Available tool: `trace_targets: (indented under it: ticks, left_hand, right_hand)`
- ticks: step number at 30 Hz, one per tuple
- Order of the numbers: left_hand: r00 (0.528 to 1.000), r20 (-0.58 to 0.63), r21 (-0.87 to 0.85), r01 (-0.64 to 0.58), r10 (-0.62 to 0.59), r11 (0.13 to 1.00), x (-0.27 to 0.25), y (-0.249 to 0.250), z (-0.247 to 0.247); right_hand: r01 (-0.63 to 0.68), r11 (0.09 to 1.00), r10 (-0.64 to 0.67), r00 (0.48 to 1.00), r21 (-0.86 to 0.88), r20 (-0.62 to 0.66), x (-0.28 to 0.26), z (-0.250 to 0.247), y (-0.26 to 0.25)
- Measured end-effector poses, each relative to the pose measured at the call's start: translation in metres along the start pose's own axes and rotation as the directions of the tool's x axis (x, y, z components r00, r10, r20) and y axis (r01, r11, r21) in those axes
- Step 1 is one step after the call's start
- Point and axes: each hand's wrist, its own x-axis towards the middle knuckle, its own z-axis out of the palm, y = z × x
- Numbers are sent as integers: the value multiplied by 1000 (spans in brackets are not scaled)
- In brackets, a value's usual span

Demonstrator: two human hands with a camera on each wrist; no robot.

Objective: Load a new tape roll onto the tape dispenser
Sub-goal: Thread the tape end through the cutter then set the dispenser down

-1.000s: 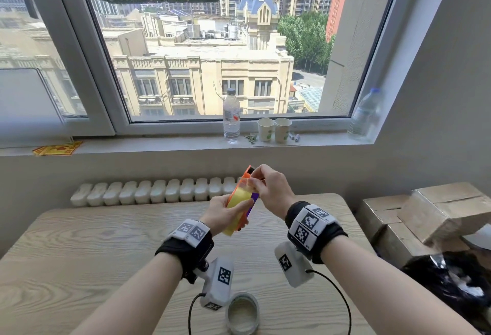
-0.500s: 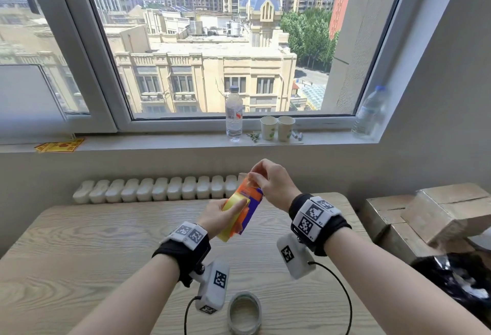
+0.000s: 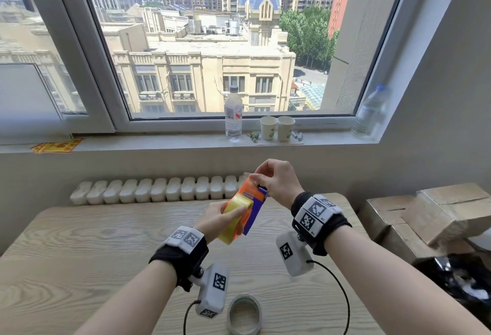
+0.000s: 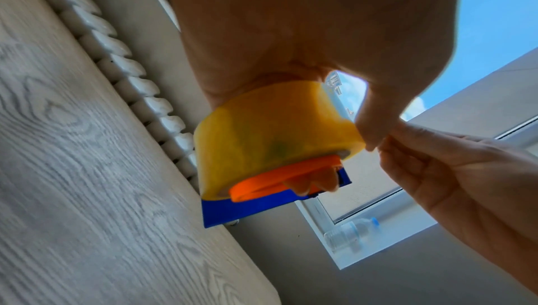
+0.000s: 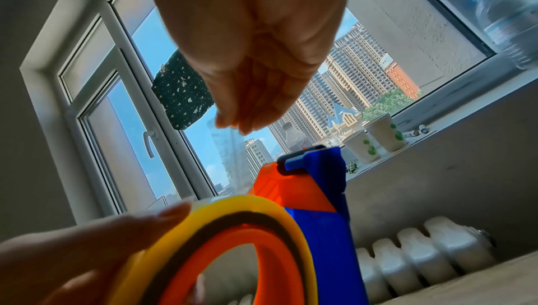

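Note:
An orange and blue tape dispenser (image 3: 253,203) is held above the wooden table (image 3: 79,241), with a yellowish tape roll (image 3: 235,218) seated on its orange hub (image 5: 232,259). My left hand (image 3: 216,219) grips the roll and dispenser from the left, thumb across the roll's face. My right hand (image 3: 273,179) pinches the clear free end of the tape (image 5: 230,149), drawn up from the roll beside the dispenser's blue head (image 5: 314,167). In the left wrist view the roll (image 4: 270,139) sits over the orange hub and blue body (image 4: 247,208).
An empty clear tape core (image 3: 244,314) lies on the table near its front edge. A white radiator (image 3: 159,188) runs behind the table. A bottle (image 3: 233,114) and two paper cups (image 3: 277,128) stand on the sill. Cardboard boxes (image 3: 430,218) are stacked at right.
The dispenser has tilted further, its top leaning right. My right hand has shifted slightly right while pulling the tape end away from the roll.

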Motion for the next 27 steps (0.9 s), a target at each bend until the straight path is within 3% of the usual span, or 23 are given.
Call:
trace_targets:
  ticks: [5,8,19,27]
  left_hand:
    - [995,-104,33,3,0,999,3,3,-1]
    - [992,-122,-3,18,-18,1000,1,-1,-3]
    - [985,-169,-119,-64,43,991,-2,-5,-3]
    - [990,-135,-51,-45,37,998,-1,-6,0]
  right_hand:
    - [43,995,-36,996,91,-84,7,-4,-8]
    - [48,997,-43,997,68,-62,11,-7,-10]
    - [-224,957,251,958,184,-138,25,-12,27]
    - [-251,942,285,949,224,-135,28,-12,32]
